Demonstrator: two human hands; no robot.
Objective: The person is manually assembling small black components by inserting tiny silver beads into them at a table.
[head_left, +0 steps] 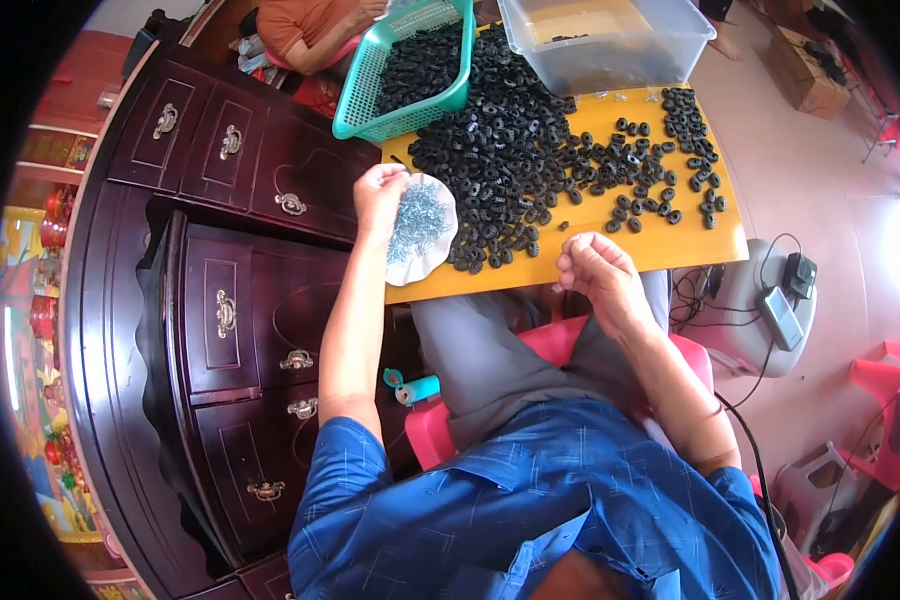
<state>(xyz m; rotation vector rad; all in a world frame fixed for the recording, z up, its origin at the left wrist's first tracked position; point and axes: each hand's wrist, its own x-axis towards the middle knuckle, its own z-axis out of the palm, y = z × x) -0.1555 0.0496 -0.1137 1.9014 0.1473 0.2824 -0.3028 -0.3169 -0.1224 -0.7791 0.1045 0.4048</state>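
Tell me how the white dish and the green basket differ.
Colour and shape: the dish is white and roundish; the basket is green and rectangular.
Walls: the dish is shallow, while the basket has tall, perforated sides.
Contents: the dish holds small silvery-blue pieces; the basket holds black parts.
Place: the dish is by the left hand, the basket farther away.
Both hold many loose pieces.
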